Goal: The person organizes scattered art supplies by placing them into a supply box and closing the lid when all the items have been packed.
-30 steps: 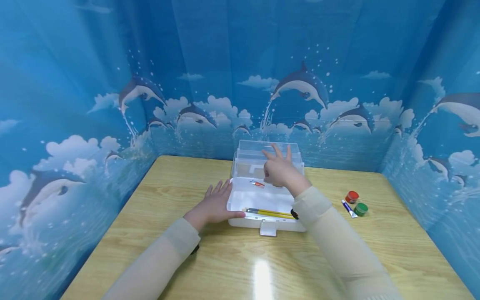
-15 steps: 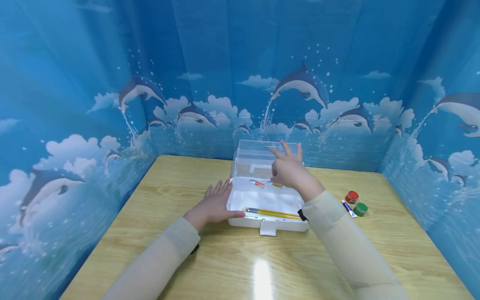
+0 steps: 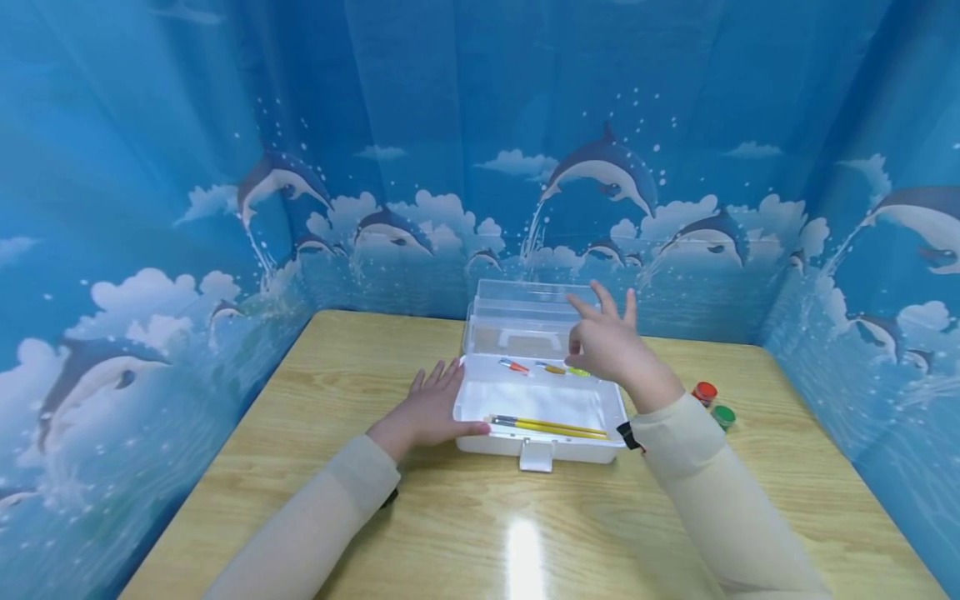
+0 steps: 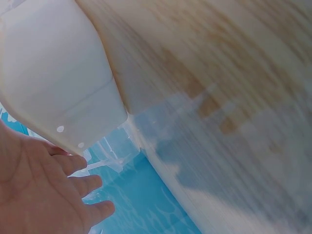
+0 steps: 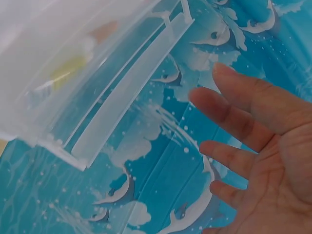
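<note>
Right hand [image 3: 600,337] sits over the back right corner of the box, thumb and index tips near each other with nothing visible between them, other fingers raised and spread. Right under it, a yellow-green paint tube [image 3: 579,372] lies near the box's back edge; contact looks broken, but the head view alone can't settle it. Further left along that same edge: an ochre tube [image 3: 552,368], then an orange-red tube [image 3: 514,365], well apart from each other.

Left hand [image 3: 431,412] lies spread against the box's left edge, thumb at its front left corner, not clenched. Two yellow-handled paintbrushes [image 3: 551,427] run side by side along the box's front edge. White plastic box [image 3: 573,452] stands near the worktop's [image 3: 360,350] back edge, around the middle, clear lid [image 3: 525,293] raised behind.

Red paint pot [image 3: 704,392] and green paint pot [image 3: 723,417] stand near the worktop's right edge, partly behind the sleeve.

Step in hand, as judged: spacing tubes in a row. Next move probably calls for lifting clear without nudging the row, left hand steadying the box.
</note>
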`<state>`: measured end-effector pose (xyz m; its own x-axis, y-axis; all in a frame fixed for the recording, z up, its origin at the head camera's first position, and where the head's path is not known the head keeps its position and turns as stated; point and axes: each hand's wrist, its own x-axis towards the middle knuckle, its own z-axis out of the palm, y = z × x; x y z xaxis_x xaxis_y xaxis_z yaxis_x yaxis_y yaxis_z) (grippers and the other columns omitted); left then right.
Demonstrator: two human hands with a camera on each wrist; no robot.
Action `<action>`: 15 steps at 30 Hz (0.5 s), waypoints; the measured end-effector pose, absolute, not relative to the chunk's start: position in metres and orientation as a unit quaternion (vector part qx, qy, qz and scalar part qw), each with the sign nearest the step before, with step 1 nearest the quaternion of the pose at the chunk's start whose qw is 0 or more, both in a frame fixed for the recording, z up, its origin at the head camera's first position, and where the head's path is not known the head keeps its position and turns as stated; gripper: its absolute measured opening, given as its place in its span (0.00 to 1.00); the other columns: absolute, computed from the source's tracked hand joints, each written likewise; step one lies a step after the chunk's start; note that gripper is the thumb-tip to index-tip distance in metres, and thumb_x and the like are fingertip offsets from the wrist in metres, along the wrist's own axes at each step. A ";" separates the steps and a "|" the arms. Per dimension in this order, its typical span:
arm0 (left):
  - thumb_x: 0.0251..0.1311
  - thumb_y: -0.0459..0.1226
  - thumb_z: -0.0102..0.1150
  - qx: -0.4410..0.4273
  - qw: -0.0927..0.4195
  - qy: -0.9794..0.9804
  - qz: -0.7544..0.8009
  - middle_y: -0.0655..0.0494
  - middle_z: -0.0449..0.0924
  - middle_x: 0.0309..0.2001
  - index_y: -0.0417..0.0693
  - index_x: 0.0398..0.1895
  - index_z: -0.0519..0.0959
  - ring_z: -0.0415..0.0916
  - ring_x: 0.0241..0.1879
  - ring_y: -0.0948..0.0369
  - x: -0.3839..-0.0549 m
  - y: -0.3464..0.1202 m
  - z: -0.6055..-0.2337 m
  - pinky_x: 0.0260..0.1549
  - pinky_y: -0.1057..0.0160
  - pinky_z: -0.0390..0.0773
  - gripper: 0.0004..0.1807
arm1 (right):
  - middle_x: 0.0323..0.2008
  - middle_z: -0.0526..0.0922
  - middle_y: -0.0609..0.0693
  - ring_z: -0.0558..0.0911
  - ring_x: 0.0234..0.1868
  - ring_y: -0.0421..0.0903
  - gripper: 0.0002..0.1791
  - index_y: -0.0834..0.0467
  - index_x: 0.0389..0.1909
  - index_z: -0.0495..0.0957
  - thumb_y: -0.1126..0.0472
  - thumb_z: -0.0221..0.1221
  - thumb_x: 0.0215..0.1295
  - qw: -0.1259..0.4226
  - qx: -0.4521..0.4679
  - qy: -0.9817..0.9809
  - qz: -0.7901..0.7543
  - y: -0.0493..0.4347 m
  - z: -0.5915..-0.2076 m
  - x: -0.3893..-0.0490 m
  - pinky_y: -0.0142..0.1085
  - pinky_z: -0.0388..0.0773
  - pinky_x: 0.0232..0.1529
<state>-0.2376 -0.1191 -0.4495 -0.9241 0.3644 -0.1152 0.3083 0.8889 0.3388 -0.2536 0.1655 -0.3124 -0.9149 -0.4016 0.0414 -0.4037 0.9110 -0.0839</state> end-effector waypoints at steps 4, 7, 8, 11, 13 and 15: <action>0.46 0.81 0.48 0.171 0.091 0.968 0.158 0.50 0.34 0.81 0.46 0.81 0.37 0.31 0.79 0.47 -0.237 -0.119 -0.448 0.74 0.41 0.32 0.70 | 0.79 0.51 0.57 0.30 0.78 0.63 0.11 0.46 0.19 0.83 0.56 0.73 0.57 0.011 0.200 -0.978 0.054 0.178 -0.313 -0.251 0.66 0.10 0.63; 0.46 0.81 0.48 0.173 0.089 0.968 0.157 0.48 0.35 0.81 0.46 0.81 0.37 0.31 0.79 0.46 -0.237 -0.118 -0.447 0.74 0.41 0.32 0.70 | 0.79 0.50 0.58 0.29 0.78 0.63 0.10 0.46 0.19 0.83 0.56 0.73 0.57 0.010 0.196 -0.979 0.057 0.186 -0.315 -0.249 0.66 0.10 0.62; 0.46 0.81 0.48 0.174 0.088 0.968 0.156 0.48 0.36 0.81 0.46 0.81 0.38 0.32 0.79 0.46 -0.237 -0.118 -0.447 0.74 0.41 0.33 0.71 | 0.79 0.51 0.58 0.30 0.78 0.64 0.10 0.47 0.19 0.83 0.57 0.73 0.57 0.010 0.195 -0.979 0.058 0.189 -0.316 -0.248 0.67 0.10 0.62; 0.46 0.81 0.47 0.176 0.087 0.969 0.153 0.48 0.36 0.81 0.46 0.81 0.38 0.32 0.79 0.46 -0.238 -0.118 -0.448 0.74 0.41 0.33 0.71 | 0.78 0.51 0.60 0.30 0.78 0.65 0.11 0.47 0.19 0.83 0.57 0.73 0.57 0.011 0.188 -0.980 0.060 0.197 -0.320 -0.245 0.67 0.10 0.62; 0.45 0.82 0.46 0.173 0.091 0.969 0.152 0.49 0.35 0.81 0.46 0.81 0.37 0.32 0.79 0.46 -0.239 -0.118 -0.449 0.74 0.41 0.32 0.71 | 0.78 0.52 0.61 0.30 0.77 0.65 0.10 0.47 0.20 0.83 0.57 0.73 0.57 0.013 0.181 -0.981 0.062 0.202 -0.322 -0.244 0.68 0.10 0.61; 0.45 0.82 0.46 0.169 0.098 0.969 0.150 0.51 0.33 0.81 0.47 0.81 0.36 0.30 0.79 0.48 -0.239 -0.119 -0.450 0.74 0.42 0.31 0.71 | 0.77 0.53 0.63 0.31 0.77 0.66 0.10 0.48 0.20 0.83 0.58 0.73 0.56 0.015 0.175 -0.982 0.067 0.208 -0.324 -0.243 0.69 0.11 0.62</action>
<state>-0.2395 -0.1186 -0.4498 -0.9238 0.3569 -0.1386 0.2984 0.8980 0.3233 -0.2431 0.2076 -0.3242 -0.9385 -0.3410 0.0535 -0.3451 0.9301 -0.1256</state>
